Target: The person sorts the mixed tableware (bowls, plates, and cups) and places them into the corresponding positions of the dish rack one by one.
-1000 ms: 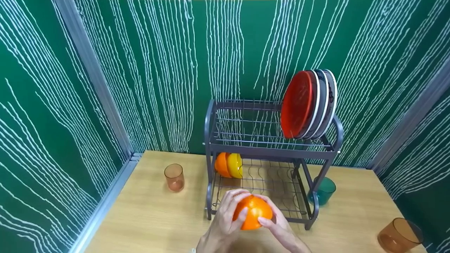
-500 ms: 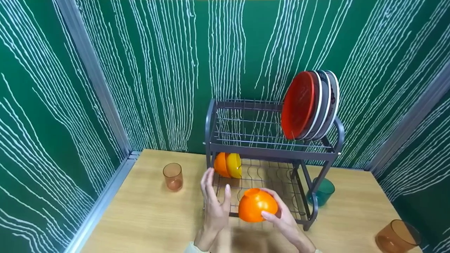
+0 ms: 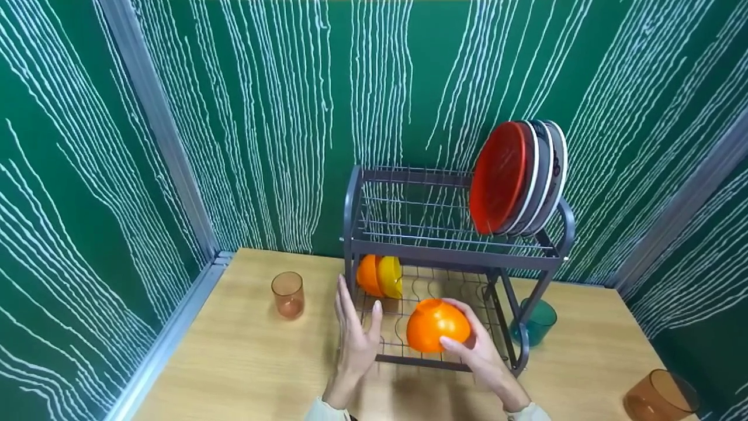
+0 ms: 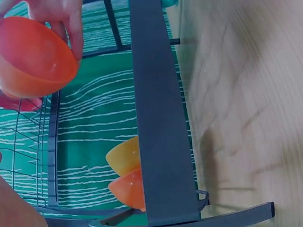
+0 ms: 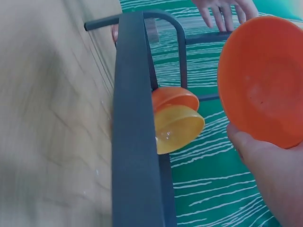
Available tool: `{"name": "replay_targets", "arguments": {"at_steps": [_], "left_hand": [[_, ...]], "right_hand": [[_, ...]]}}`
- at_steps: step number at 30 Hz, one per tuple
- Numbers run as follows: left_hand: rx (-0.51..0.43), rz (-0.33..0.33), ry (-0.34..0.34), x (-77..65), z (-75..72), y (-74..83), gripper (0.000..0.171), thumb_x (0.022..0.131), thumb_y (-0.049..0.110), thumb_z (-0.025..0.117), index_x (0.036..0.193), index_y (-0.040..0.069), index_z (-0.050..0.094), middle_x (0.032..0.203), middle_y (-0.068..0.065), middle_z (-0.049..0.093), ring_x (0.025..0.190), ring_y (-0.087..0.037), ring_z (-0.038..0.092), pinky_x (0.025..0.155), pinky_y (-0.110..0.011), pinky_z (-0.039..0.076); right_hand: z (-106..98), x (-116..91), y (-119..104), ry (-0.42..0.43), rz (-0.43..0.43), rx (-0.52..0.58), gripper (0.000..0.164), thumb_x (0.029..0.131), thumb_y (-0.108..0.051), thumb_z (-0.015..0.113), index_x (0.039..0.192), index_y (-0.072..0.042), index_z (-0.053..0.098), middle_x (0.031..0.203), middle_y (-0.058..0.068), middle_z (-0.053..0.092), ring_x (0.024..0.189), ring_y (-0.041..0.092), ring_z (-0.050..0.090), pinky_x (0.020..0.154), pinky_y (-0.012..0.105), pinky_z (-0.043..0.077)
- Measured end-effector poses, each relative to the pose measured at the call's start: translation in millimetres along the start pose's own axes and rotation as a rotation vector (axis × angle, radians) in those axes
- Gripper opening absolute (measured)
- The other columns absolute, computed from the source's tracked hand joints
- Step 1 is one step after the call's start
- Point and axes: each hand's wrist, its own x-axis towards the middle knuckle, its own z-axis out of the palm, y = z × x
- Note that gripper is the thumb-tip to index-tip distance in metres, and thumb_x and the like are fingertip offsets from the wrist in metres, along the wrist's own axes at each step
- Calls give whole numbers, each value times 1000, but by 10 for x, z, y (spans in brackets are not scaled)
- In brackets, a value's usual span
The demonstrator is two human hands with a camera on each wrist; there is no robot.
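Observation:
My right hand (image 3: 480,355) grips an orange bowl (image 3: 437,328) by its rim, thumb on one side and fingers behind. The bowl is raised in front of the lower tier of a dark metal dish rack (image 3: 456,252). In the right wrist view the hollow of the orange bowl (image 5: 270,80) shows. My left hand (image 3: 357,345) holds nothing; its fingers are straight, beside the rack's front left corner. On the lower tier's left end, another orange bowl (image 3: 368,275) and a yellow bowl (image 3: 390,277) stand on edge, nested together.
Several plates, a red plate (image 3: 498,178) foremost, stand upright at the upper tier's right. An amber glass (image 3: 288,295) is left of the rack, a teal glass (image 3: 539,323) right of it. A larger brown glass (image 3: 660,394) stands near the table's right edge.
Both hands were on the orange bowl; the left has let go and moved left, its fingers straightening. The right hand has carried the bowl slightly up and to the right.

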Motion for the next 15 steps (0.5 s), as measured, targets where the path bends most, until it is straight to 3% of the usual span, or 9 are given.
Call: {"name": "replay_targets", "arguments": {"at_steps": [5, 9, 15], "left_hand": [[-38, -48, 9, 48, -8, -66, 73, 95, 25, 58, 151, 9, 14, 152, -12, 21, 136, -24, 27, 110, -48, 27], [-68, -86, 20, 104, -23, -90, 64, 96, 27, 56, 148, 11, 23, 144, -8, 32, 130, -22, 36, 109, -45, 31], [-197, -142, 12, 183, -29, -154, 54, 96, 23, 55, 144, 13, 31, 138, -6, 39, 125, -22, 42, 108, -44, 33]], "right_hand": [[-58, 74, -15, 45, 11, -60, 61, 86, -16, 68, 139, -27, 39, 136, 2, 43, 113, 33, 50, 88, 42, 51], [-123, 140, -27, 43, -15, -100, 62, 86, -15, 69, 139, -28, 40, 134, 3, 45, 111, 31, 51, 88, 41, 51], [-204, 253, -46, 40, -31, -141, 63, 85, -15, 70, 139, -28, 40, 133, 2, 47, 111, 29, 50, 90, 41, 49]]}}
